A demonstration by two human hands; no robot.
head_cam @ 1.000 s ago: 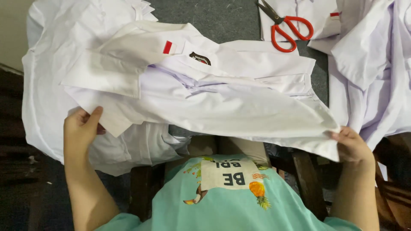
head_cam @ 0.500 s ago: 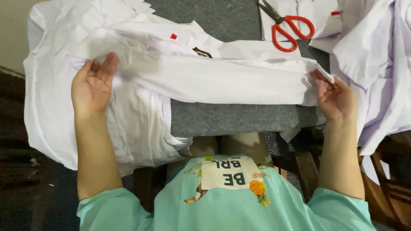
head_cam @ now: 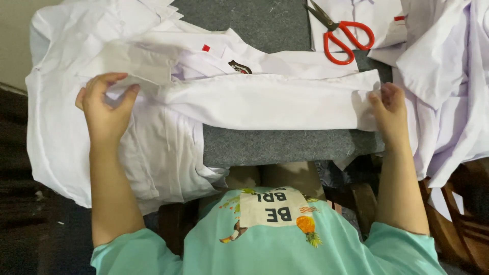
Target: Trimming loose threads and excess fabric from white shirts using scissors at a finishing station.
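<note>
1. Centrally, a folded white shirt (head_cam: 265,104) lies as a long band across the grey felt-covered table (head_cam: 275,147), running from nine o'clock to three o'clock, with a small dark badge (head_cam: 240,66) and a red tab (head_cam: 206,48) showing near its upper fold.
2. At the band's nine o'clock end, the left hand (head_cam: 104,104) rests palm down, fingers spread and curled, thumb and forefinger pinching the shirt's edge; the forearm runs straight down toward six o'clock.
3. At the three o'clock end, the right hand (head_cam: 389,107) grips the other end of the shirt, fingers bent over the cloth's edge, wrist straight, forearm also dropping toward six o'clock.
4. Under the left hand, more white cloth (head_cam: 76,147) spills off the table's edge toward seven o'clock.
5. Toward one o'clock, red-handled scissors (head_cam: 344,34) lie shut on another white garment (head_cam: 367,15), well apart from both hands.
6. At three o'clock, a heap of white garments (head_cam: 448,86) hangs over the table's side, just beside the right hand.
7. At six o'clock, the person's turquoise printed top (head_cam: 265,234) fills the near foreground.
</note>
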